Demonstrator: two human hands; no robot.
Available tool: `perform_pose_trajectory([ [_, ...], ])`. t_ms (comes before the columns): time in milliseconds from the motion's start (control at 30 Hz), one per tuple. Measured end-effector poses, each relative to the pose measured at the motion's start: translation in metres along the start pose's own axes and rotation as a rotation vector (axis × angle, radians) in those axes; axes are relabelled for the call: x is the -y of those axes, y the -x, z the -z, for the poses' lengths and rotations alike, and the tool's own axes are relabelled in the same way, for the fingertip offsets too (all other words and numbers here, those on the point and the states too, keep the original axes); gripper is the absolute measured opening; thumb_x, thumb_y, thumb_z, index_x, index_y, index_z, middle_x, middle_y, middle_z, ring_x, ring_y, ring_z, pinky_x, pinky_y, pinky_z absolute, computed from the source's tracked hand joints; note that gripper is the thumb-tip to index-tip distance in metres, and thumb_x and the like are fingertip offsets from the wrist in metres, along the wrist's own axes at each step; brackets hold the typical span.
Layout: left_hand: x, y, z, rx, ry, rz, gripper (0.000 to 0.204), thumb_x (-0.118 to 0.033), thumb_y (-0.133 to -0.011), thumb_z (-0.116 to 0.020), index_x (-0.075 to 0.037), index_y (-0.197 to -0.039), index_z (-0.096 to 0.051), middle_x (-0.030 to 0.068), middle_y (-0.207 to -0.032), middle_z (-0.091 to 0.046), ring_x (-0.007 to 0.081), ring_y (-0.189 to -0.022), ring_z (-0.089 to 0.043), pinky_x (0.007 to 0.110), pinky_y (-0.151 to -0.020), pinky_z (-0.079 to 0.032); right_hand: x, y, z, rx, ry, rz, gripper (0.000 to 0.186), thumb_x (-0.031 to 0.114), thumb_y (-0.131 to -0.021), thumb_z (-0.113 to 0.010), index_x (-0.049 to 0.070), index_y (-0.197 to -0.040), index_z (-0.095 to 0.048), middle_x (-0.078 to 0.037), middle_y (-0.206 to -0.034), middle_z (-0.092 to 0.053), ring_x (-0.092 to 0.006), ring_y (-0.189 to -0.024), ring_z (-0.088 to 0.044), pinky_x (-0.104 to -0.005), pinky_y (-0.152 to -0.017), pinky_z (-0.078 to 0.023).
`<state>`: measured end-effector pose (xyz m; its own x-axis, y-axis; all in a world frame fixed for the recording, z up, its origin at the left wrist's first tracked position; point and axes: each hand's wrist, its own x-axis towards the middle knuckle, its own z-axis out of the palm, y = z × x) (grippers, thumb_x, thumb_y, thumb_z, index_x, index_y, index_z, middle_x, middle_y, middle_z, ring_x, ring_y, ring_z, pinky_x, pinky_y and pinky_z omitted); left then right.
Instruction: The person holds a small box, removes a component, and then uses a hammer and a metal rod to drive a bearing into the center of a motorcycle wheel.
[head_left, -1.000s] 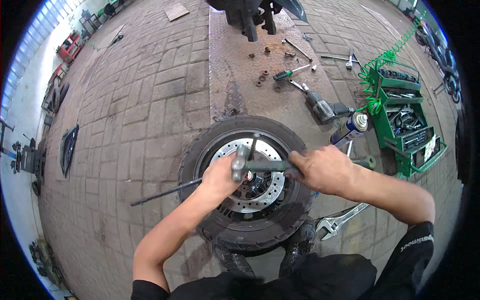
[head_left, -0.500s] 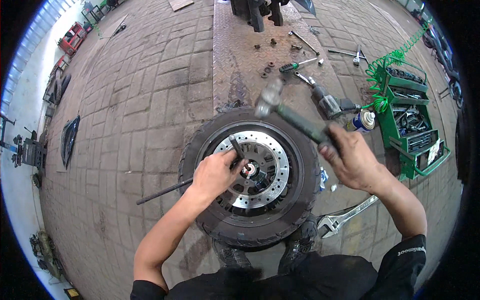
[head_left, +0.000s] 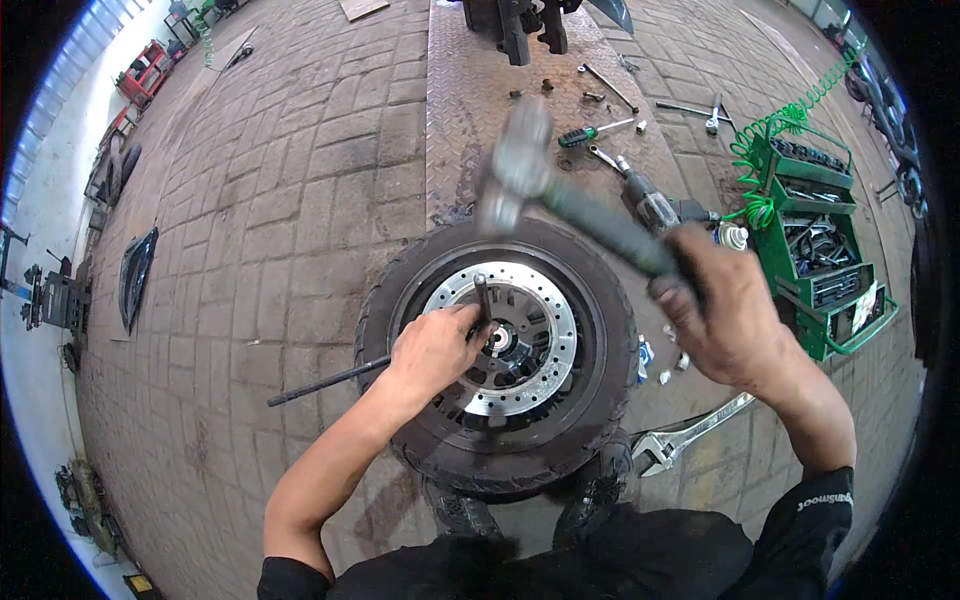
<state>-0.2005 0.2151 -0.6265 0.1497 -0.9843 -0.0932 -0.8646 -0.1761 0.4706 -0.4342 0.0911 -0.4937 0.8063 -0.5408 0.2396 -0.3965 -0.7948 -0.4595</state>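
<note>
A motorcycle wheel with a black tyre point(head_left: 607, 408) lies flat in front of me, its silver brake disc point(head_left: 563, 345) facing up. My left hand point(head_left: 432, 348) is closed round a dark metal punch point(head_left: 483, 292), which stands nearly upright at the wheel's hub point(head_left: 500, 340). The punch's lower tip is hidden by my fingers. A long dark rod point(head_left: 325, 381) sticks out to the left beneath that hand; whether the hand grips it too, I cannot tell. Raised above the tyre's right side, my right hand point(head_left: 725, 305) grips a hammer point(head_left: 605, 228), its blurred head over the tyre's far edge.
A green toolbox point(head_left: 815, 240) stands open at the right. An impact wrench point(head_left: 652, 205), a screwdriver point(head_left: 595, 132) and small parts lie beyond the wheel on a metal plate point(head_left: 470, 110). Near my right foot is a large adjustable wrench point(head_left: 690, 432).
The hammer has risen toward me, and its head has shifted slightly left. The punch's top has tilted a little to the right, while my left hand keeps its place.
</note>
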Motion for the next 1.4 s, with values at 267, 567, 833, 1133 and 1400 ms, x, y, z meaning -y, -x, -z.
perform_pose_trajectory([
  [267,-0.004,-0.001,0.007,0.068,0.085,0.097,0.023,-0.027,-0.081,-0.059,-0.005,-0.087,-0.062,0.0185,-0.075,-0.061,0.0387,-0.071,-0.058,0.045,-0.062,-0.047,0.003,-0.01,-0.025,0.56,0.245,-0.125,0.034,0.034,-0.087,-0.049,0.001,-0.094,-0.045,-0.023,-0.064,-0.058,-0.0414,-0.066,-0.059,-0.0474,-0.058,-0.048],
  [567,-0.003,-0.004,0.007,-0.042,0.105,0.053,0.023,-0.027,-0.081,-0.06,-0.004,-0.084,-0.061,0.0182,-0.075,-0.061,0.0382,-0.072,-0.058,0.045,-0.063,-0.047,0.007,-0.011,-0.009,0.073,-0.033,-0.031,0.03,0.028,-0.086,-0.054,0.0,-0.091,-0.043,-0.023,-0.058,-0.052,-0.044,-0.061,-0.054,-0.0484,-0.053,-0.041],
  [833,-0.002,-0.004,-0.006,-0.003,0.009,-0.031,0.024,-0.027,-0.082,-0.058,-0.003,-0.084,-0.058,0.0165,-0.079,-0.061,0.0369,-0.074,-0.059,0.046,-0.063,-0.047,0.003,0.001,-0.016,0.239,0.009,-0.063,0.038,0.031,-0.086,-0.054,-0.002,-0.101,-0.043,-0.023,-0.063,-0.056,-0.0424,-0.064,-0.057,-0.0483,-0.056,-0.044],
  [1133,-0.003,0.0,-0.007,-0.002,-0.013,-0.077,0.024,-0.028,-0.082,-0.056,-0.004,-0.089,-0.057,0.0141,-0.081,-0.061,0.0362,-0.074,-0.06,0.045,-0.065,-0.049,0.016,-0.007,0.006,0.019,-0.003,0.058,0.032,0.027,-0.084,-0.057,0.0,-0.096,-0.046,-0.021,-0.066,-0.055,-0.0405,-0.063,-0.057,-0.0451,-0.054,-0.044],
  [1400,-0.013,-0.003,-0.012,0.115,-0.09,-0.021,0.025,-0.029,-0.079,-0.06,-0.007,-0.089,-0.057,0.0176,-0.07,-0.061,0.0371,-0.073,-0.061,0.046,-0.065,-0.05,-0.001,0.004,-0.033,0.644,0.302,-0.075,0.031,0.03,-0.082,-0.058,0.003,-0.092,-0.044,-0.02,-0.063,-0.057,-0.0407,-0.064,-0.058,-0.0472,-0.053,-0.046],
])
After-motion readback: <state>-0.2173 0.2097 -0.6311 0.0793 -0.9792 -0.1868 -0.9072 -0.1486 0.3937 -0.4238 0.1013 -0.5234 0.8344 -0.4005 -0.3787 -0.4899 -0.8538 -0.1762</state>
